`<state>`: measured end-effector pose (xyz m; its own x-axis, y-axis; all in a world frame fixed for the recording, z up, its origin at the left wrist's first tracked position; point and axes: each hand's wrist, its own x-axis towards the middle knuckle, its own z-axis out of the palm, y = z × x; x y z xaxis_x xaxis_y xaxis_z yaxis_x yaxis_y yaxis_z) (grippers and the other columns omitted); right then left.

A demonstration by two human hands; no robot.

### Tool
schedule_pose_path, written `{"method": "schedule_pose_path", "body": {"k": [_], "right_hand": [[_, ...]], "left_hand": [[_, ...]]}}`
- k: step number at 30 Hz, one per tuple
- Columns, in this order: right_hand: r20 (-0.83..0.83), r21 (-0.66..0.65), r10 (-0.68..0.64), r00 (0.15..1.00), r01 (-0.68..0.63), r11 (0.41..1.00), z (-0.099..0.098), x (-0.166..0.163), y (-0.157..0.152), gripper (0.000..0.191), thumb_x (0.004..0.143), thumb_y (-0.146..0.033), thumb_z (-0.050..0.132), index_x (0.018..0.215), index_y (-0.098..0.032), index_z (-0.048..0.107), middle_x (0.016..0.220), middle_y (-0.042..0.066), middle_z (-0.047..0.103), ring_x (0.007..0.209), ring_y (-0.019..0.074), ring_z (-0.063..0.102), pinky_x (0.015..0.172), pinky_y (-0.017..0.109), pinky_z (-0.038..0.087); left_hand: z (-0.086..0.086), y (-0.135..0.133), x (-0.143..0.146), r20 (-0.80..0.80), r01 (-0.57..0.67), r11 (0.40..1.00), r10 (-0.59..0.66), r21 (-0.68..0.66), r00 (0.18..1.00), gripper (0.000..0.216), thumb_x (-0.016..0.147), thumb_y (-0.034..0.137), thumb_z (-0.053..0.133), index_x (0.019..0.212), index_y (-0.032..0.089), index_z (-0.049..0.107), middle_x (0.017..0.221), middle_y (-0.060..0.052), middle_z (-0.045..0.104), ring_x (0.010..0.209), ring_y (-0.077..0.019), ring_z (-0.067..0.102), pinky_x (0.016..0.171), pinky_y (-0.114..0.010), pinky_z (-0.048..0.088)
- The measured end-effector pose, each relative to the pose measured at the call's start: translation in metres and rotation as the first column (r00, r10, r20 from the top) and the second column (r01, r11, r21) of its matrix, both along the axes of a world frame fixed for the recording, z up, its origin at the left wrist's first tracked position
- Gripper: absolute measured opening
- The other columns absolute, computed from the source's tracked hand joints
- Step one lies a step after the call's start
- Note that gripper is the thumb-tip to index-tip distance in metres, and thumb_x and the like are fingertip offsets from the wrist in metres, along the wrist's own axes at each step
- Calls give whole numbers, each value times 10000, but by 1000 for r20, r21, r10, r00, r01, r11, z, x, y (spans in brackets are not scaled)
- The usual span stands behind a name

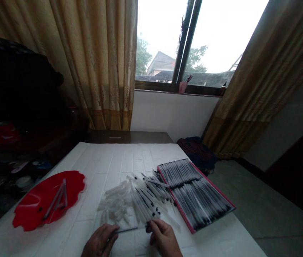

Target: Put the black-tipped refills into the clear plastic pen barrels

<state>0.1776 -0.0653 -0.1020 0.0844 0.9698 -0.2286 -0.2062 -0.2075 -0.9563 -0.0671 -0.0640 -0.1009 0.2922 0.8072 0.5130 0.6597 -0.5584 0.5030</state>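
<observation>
Near the table's front edge, my left hand (101, 240) is closed in a pinch on a thin dark stick (128, 230) that points to the right. My right hand (162, 236) pinches the other end, where the piece looks pale and see-through; a small dark bit shows at its fingertips. Whether this is one piece or two joined, I cannot tell. Just beyond my hands lies a loose pile of clear plastic tubes (117, 200). To its right, slim dark sticks in clear sleeves (143, 200) lie heaped, some with black ends.
A pink-edged box (194, 194) holds two rows of similar sleeved sticks at the right. On the left sits a red wavy-rimmed dish (28, 210) with a few clear tubes in it. A white brick-patterned cover (92, 157) lies over the table. Dark clutter (20, 150) stands further left.
</observation>
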Motion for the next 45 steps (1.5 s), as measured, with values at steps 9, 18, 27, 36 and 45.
{"method": "schedule_pose_path", "body": {"k": [9, 18, 27, 36, 45], "right_hand": [[53, 73, -64, 997, 60, 996, -2, -1, -3, 375, 582, -515, 756, 664, -152, 704, 553, 10, 634, 480, 145, 572, 479, 238, 424], [63, 32, -121, 991, 119, 992, -11, -2, -6, 387, 566, -519, 759, 703, -160, 715, 469, -4, 596, 444, 144, 530, 420, 224, 387], [99, 101, -163, 982, 153, 983, -4, 0, -11, 307, 576, -475, 751, 682, -190, 708, 596, 21, 660, 577, 190, 610, 521, 250, 472], [46, 41, -247, 968, 246, 969, -9, -9, -7, 466, 539, -607, 739, 702, -173, 693, 480, -9, 586, 458, 152, 548, 413, 217, 398], [49, 89, -225, 973, 220, 971, -6, -5, -10, 326, 536, -470, 771, 673, -182, 702, 560, 22, 660, 534, 179, 597, 475, 240, 444]], "left_hand": [[-4, -2, 2, -27, -65, 989, 69, 132, 997, 232, 886, 467, 492, 996, 308, 619, 876, 54, 733, 801, -110, 704, 771, -157, 545], [6, -5, 5, -111, -27, 999, 31, 43, 993, 313, 920, 493, 395, 955, 297, 636, 882, 25, 722, 833, -121, 689, 767, -172, 541], [8, -4, 9, -195, -12, 999, 19, 36, 981, 406, 957, 411, 319, 724, 252, 611, 689, 16, 665, 692, -128, 657, 702, -215, 536], [6, -5, 5, -77, -10, 994, 18, 105, 997, 231, 888, 453, 495, 1043, 310, 588, 888, 45, 726, 804, -115, 691, 747, -170, 539], [9, -2, 8, -108, -18, 992, 32, 127, 994, 289, 918, 476, 411, 904, 296, 637, 815, 40, 721, 765, -116, 689, 732, -173, 540]]}}
